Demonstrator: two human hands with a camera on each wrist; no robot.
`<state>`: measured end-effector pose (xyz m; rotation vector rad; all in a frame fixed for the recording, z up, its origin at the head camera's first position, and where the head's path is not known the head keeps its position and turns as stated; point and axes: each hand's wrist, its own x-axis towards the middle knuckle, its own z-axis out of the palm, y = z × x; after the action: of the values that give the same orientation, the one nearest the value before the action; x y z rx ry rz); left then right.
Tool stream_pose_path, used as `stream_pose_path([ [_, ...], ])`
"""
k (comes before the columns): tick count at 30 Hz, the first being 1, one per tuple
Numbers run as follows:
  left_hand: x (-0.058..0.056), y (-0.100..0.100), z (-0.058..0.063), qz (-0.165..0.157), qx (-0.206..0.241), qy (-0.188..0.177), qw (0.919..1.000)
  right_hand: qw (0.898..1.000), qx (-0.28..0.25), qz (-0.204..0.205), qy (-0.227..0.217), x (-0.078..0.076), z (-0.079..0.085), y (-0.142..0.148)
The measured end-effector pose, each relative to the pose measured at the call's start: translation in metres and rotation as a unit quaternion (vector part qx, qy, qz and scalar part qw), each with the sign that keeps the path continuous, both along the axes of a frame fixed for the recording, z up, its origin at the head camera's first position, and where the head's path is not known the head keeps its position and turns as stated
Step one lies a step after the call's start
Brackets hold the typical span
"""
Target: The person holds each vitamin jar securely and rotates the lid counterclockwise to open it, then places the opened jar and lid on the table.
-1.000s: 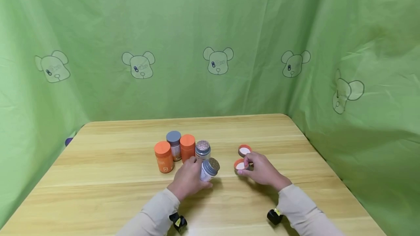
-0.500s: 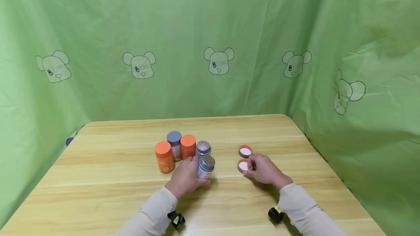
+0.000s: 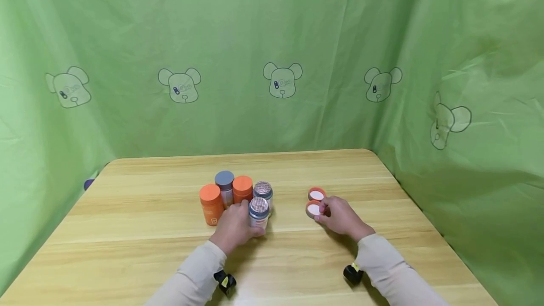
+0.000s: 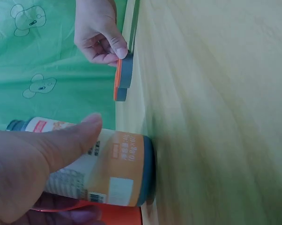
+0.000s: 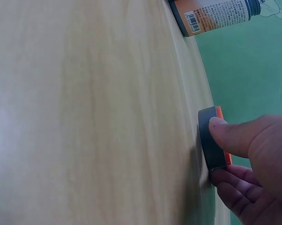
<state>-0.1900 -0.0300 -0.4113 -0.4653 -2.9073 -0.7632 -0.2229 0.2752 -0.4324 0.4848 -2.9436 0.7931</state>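
My left hand (image 3: 233, 225) grips a grey-necked bottle (image 3: 259, 214) that has a patterned seal on its mouth and no lid. In the left wrist view the thumb lies along its white and orange label, and its base is at or very near the tabletop. Just behind it stands a second lidless, sealed bottle (image 3: 264, 190). To the right, my right hand (image 3: 343, 220) pinches the rim of a grey and orange lid (image 5: 211, 136), white inside face up. A similar upturned lid (image 3: 316, 194) lies right behind that one.
Two orange jars, one at the left (image 3: 211, 204) and one in the middle (image 3: 242, 188), stand beside a grey-capped bottle (image 3: 224, 182). All are on the wooden table (image 3: 148, 259). A green curtain (image 3: 229, 122) hangs behind and at the sides.
The left hand has moved left with its bottle, which went from tilted to upright beside the other bottles. The right hand has shifted its lid slightly, close to the second lid.
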Motion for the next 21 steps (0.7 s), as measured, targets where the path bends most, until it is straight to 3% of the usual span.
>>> stream_pose_path([
  [6, -0.001, -0.004, 0.002, 0.020, 0.019, -0.011, 0.9996, 1.000, 0.001, -0.003, 0.008, -0.007, -0.002, 0.000],
  [13, -0.003, -0.005, 0.002, 0.037, 0.021, 0.004, 0.9991, 1.000, 0.002, -0.008, 0.016, -0.012, -0.002, 0.001],
  [21, 0.003, -0.008, 0.005, 0.037, 0.022, 0.004, 0.9991, 1.000, -0.011, -0.028, -0.003, -0.011, -0.003, 0.000],
])
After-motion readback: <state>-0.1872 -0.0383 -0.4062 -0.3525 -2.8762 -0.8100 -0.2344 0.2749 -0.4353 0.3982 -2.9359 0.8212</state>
